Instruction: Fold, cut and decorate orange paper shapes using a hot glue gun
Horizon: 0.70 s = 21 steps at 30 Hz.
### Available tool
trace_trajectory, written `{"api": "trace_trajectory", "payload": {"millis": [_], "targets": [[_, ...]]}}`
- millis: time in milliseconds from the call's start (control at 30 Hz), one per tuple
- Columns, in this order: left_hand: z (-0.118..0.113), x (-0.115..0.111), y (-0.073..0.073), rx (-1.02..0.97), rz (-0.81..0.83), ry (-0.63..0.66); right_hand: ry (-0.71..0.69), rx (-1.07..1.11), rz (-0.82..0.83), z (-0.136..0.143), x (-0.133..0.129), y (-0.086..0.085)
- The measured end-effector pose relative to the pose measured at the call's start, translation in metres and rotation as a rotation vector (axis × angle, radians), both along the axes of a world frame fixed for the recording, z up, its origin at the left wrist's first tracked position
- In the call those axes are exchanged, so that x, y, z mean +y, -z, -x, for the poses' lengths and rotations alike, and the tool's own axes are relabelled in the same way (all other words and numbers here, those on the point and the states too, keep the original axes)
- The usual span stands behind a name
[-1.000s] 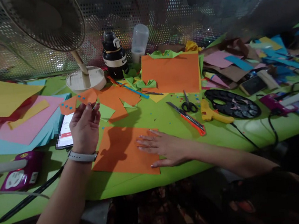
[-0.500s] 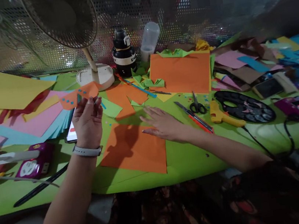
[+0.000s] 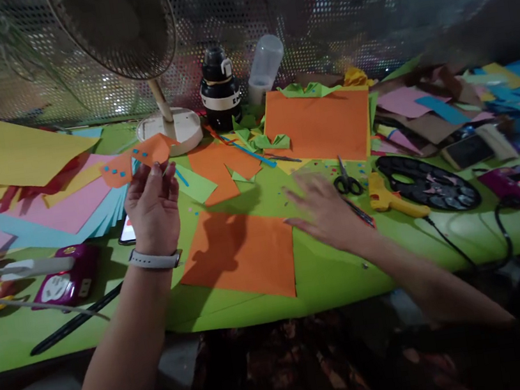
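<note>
My left hand (image 3: 153, 203), with a pale watch band on its wrist, pinches an orange paper cutout (image 3: 153, 150) dotted with small blue pieces, held above the green table. Fingers spread and slightly blurred, my right hand (image 3: 323, 212) is over the table to the right of an orange sheet (image 3: 244, 255) and holds nothing. Shadows fall across that sheet. Just right of my right hand lie black scissors (image 3: 347, 184) and a cutter, partly hidden by the hand. A yellow glue gun (image 3: 393, 199) rests farther right.
A fan (image 3: 172, 130), a black bottle (image 3: 221, 94) and a larger orange sheet (image 3: 318, 123) stand or lie at the back. A black palette (image 3: 433, 187) is at the right. Coloured paper piles flank both sides; a purple power strip (image 3: 66, 277) and a phone (image 3: 126, 232) are left.
My right hand has moved right, off the orange sheet, towards the scissors and cutter. My left hand still holds the orange cutout in nearly the same place. The view has shifted slightly.
</note>
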<state>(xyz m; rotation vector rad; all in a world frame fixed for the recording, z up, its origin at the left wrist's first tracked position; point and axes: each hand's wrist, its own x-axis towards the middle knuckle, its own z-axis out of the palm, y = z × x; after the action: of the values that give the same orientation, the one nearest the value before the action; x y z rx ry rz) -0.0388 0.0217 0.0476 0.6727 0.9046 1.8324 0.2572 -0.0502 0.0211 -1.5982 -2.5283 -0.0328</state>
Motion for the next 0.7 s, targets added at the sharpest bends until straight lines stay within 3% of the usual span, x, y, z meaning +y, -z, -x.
{"api": "trace_trajectory", "payload": {"millis": [133,233,400,700], "targets": [[-0.008,-0.001,0.003,0.014,0.037,0.034,0.409,-0.038,-0.167,-0.09,-0.032,0.013],[-0.011,-0.002,0.007,0.034,0.029,0.06,0.554,-0.06,-0.217,-0.129,-0.05,0.023],[-0.008,0.0,0.014,0.007,0.057,0.051,0.581,-0.075,-0.202,-0.141,-0.058,0.029],[-0.003,0.006,0.022,0.032,0.066,0.035,0.581,-0.14,-0.23,-0.149,-0.032,0.034]]}}
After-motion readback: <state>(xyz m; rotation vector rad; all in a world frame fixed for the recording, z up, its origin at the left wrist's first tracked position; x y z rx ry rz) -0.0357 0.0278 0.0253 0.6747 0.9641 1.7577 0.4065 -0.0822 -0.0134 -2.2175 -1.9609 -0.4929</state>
